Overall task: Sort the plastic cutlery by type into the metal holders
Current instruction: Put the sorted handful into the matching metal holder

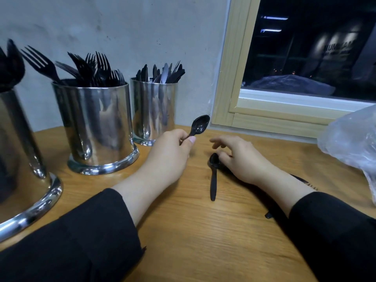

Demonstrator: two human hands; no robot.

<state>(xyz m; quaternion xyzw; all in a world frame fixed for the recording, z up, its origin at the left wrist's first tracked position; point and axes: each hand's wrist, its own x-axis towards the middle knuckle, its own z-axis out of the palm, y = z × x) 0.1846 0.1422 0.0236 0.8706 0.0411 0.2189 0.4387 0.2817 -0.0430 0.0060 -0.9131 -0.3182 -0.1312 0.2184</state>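
Note:
My left hand grips a black plastic spoon by the handle, bowl up, just right of the holders. My right hand hovers with fingers apart over another black spoon lying on the wooden table; its fingertips touch the bowl. More black cutlery lies partly hidden under my right wrist. Three shiny metal holders stand along the wall: the near left one holds spoons, the middle one forks, the far one knives.
A crumpled clear plastic bag lies at the table's right edge. A wood-framed window with dark glass is behind it. A grey wall runs behind the holders.

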